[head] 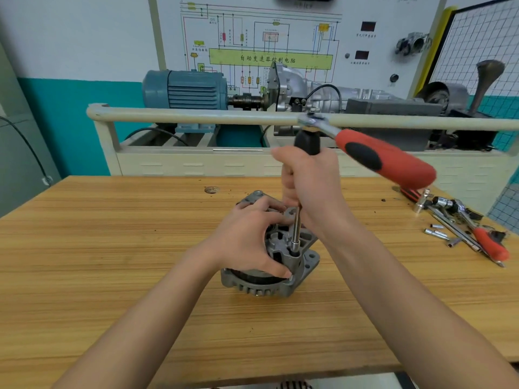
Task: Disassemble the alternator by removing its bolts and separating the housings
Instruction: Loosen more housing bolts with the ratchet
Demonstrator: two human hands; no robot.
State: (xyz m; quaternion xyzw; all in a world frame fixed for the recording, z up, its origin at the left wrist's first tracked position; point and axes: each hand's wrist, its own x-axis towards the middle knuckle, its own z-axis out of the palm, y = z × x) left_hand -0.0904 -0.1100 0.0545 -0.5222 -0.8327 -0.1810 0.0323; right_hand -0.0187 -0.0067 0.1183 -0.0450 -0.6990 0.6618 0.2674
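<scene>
While the alternator [276, 258] is stood on the tabletop [112, 248] directly under both hands, it is steadied by the left hand [248, 237], whose fingers are curled over its upper housing and whose thumb is pressed against its near rim. Just right of that hand, a black-handled driver [297, 220] is gripped upright by the right hand [311, 183], fingers wrapped round the handle; its steel shaft is run down from the fist, and the socket at its tip is seated on a bolt point on the housing beside the left thumb. Above the right hand, a ratchet [384, 158] with a red and black grip is fitted on the driver's top end, its grip pointed out to the right and held by neither hand. Farther right of the right hand, well apart from the alternator, loose sockets [438, 233] and a second ratchet [483, 237] are laid on the tabletop. Beyond both hands, a blue motor [185, 89] is seen behind a rail [196, 115].
</scene>
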